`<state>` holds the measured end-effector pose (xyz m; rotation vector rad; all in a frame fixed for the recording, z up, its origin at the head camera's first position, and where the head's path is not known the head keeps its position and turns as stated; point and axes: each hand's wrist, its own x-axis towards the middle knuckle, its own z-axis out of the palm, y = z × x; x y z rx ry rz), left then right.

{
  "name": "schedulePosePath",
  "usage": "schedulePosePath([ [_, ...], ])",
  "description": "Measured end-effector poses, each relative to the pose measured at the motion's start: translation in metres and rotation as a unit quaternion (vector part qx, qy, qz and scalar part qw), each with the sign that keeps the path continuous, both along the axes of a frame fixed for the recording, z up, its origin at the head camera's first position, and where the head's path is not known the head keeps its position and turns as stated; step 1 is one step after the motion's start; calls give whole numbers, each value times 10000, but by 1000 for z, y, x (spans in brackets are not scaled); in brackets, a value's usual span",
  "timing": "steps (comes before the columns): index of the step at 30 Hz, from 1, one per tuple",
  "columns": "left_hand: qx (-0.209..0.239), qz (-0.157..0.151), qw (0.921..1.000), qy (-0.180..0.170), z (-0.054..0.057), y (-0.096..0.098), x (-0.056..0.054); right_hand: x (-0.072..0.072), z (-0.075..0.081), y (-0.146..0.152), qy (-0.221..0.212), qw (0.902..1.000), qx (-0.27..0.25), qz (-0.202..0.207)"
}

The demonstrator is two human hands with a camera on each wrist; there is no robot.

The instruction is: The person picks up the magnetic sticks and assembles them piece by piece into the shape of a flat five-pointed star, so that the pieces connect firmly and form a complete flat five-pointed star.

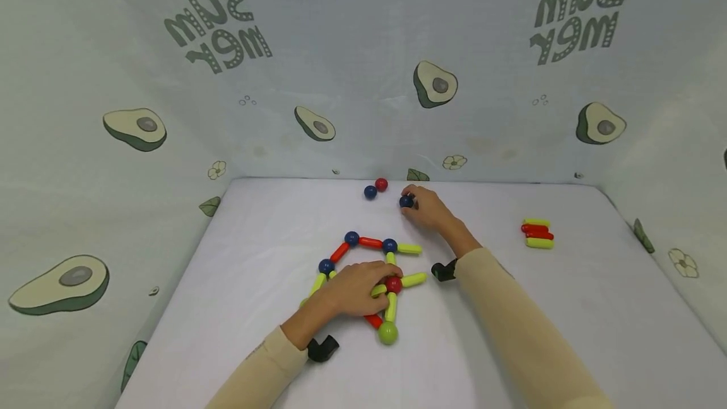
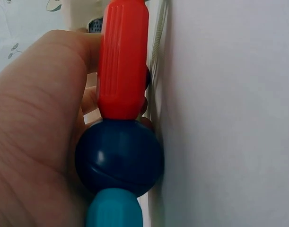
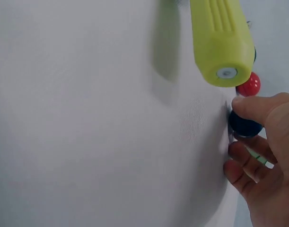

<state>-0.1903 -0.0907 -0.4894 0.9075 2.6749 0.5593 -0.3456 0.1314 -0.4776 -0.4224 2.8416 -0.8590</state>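
Note:
Toward the back of the table my right hand (image 1: 428,210) grips a dark blue ball (image 1: 406,201) between thumb and fingers; the right wrist view shows the ball (image 3: 246,124) close to the tabletop. My left hand (image 1: 360,286) lies over a flat frame of magnetic rods and balls, fingers curled at a red ball (image 1: 394,284) and partly hiding the frame. Blue balls (image 1: 352,238) and red rods (image 1: 371,243) form its far side. Yellow-green rods (image 1: 414,279) stick out to the right, and a green ball (image 1: 388,332) marks the near corner.
A loose blue ball (image 1: 370,192) and a red ball (image 1: 381,185) sit at the table's back edge. Several red and yellow-green rods (image 1: 538,243) lie side by side at the right. An avocado-print cloth (image 1: 363,68) hangs behind the table.

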Motion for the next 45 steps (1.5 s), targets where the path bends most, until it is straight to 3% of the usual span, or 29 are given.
schedulePosePath([
  [7,56,88,9999,98,-1,-5,0,29,-3,22,101,9994,-316,-63],
  [18,187,106,9997,106,-2,-14,3,99,-8,53,316,9981,-530,9],
  [26,209,53,9997,118,-3,-9,0,128,-6,65,295,9977,-601,137],
  [36,233,-7,9997,122,-3,-5,0,148,-4,62,262,9970,-695,228],
  [45,175,-97,9998,98,1,0,0,136,-10,57,380,9955,-867,-26],
])
